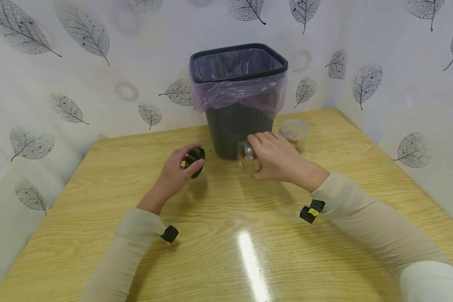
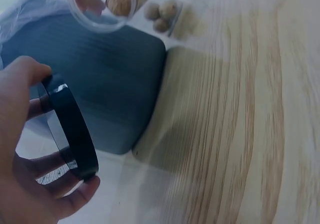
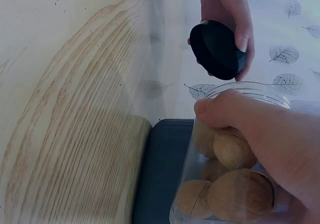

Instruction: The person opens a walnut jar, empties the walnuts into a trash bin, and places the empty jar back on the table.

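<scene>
My left hand [image 1: 173,170] holds a black round lid [image 1: 194,162] by its edge, thumb on one side and fingers on the other, above the table. In the left wrist view the lid [image 2: 75,126] stands on edge. My right hand [image 1: 277,157] grips a clear jar [image 1: 245,156], tipped on its side with its uncovered mouth toward the left hand. Inside it, the right wrist view shows several brown walnuts [image 3: 240,196]. Lid and jar are apart. Behind the right hand stands a second clear jar [image 1: 294,129], with brown round things low in it.
A dark bin [image 1: 238,126] lined with a purple bag [image 1: 230,94] stands at the back of the wooden table [image 1: 211,235], just behind the held jar. A leaf-patterned covering [image 1: 143,63] hangs behind and at the sides.
</scene>
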Tool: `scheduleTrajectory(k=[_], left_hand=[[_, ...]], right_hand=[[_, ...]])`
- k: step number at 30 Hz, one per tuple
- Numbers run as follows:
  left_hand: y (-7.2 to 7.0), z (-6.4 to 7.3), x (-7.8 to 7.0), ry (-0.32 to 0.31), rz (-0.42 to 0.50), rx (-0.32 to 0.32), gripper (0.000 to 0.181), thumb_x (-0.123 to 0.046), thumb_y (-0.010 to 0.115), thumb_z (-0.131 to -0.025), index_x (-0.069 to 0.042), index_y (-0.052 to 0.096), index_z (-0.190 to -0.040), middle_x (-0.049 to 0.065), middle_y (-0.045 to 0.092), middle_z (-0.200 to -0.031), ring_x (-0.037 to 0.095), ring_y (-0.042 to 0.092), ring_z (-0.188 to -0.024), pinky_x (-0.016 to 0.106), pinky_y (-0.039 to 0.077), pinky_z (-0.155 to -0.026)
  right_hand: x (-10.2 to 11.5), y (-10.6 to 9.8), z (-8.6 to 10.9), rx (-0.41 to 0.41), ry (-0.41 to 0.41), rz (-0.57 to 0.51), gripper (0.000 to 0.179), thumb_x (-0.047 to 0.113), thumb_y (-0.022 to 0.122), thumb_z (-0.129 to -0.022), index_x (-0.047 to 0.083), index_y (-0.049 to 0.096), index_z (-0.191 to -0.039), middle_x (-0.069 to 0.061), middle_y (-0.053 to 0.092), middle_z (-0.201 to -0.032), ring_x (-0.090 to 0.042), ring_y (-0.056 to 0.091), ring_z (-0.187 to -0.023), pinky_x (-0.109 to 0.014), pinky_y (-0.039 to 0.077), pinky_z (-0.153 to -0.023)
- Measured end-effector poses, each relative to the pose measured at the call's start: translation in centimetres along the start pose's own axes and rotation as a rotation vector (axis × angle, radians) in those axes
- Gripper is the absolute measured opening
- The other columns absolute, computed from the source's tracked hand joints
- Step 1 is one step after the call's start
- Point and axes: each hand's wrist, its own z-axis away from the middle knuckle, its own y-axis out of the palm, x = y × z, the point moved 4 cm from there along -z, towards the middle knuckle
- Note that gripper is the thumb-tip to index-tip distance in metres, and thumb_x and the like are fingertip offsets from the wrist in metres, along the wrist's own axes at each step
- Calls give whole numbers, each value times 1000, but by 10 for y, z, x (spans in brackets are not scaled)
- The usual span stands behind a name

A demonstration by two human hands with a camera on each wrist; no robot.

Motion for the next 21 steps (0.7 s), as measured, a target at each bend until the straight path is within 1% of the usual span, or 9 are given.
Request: scheduleTrajectory(k=[2, 5, 9, 11, 14, 18, 21], left_hand=[[-3, 0, 4, -23, -47, 5, 48, -38, 60, -98, -31, 48, -145, 18, 47, -140, 36, 49, -120, 53, 50, -92], [-6, 0, 10, -53, -115, 16, 46, -37, 60, -99, -30, 50, -143, 20, 42, -146, 41, 46, -125, 58, 47, -97], [-7, 0, 15, -69, -233, 39, 48, -34, 60, -98, -27, 50, -144, 24, 38, -149, 49, 40, -131, 64, 44, -102], [-6, 0, 17, -85, -297, 53, 51, -34, 61, -98, -27, 47, -147, 25, 34, -151, 53, 35, -132, 66, 43, -101], [-5, 0, 21, -108, -374, 88, 61, -36, 62, -98, -26, 36, -153, 28, 30, -153, 56, 31, -134, 69, 40, -102], [-2, -1, 28, -131, -420, 132, 77, -38, 65, -96, -21, 23, -158, 31, 28, -153, 56, 31, -135, 67, 37, -106], [-1, -2, 32, -150, -415, 149, 82, -38, 67, -94, -18, 20, -158, 32, 26, -154, 55, 30, -137, 66, 36, -108]], right_hand=[[-1, 0, 1, 0, 5, 2, 90, 45, 86, -60, -4, 52, -128, -21, 63, -119, -38, 60, -108, -49, 50, -93], [-2, 0, 1, -3, 8, 2, 90, 45, 86, -60, -4, 52, -127, -21, 63, -118, -38, 61, -107, -48, 50, -91], [-4, -1, 2, 4, 14, 7, 91, 46, 86, -60, -4, 52, -127, -21, 63, -118, -38, 61, -107, -48, 51, -91], [-5, -2, 2, 12, 17, 11, 91, 46, 86, -60, -4, 52, -128, -21, 63, -119, -38, 61, -109, -49, 50, -92], [-5, -3, 3, 22, 22, 11, 91, 45, 85, -61, -5, 51, -129, -22, 62, -120, -39, 60, -110, -49, 50, -94], [-6, -4, 4, 33, 29, 13, 91, 45, 85, -62, -5, 51, -130, -22, 62, -121, -39, 60, -112, -50, 49, -95], [-7, -5, 4, 46, 37, 12, 91, 45, 85, -62, -5, 50, -130, -22, 62, -122, -40, 59, -113, -51, 49, -96]])
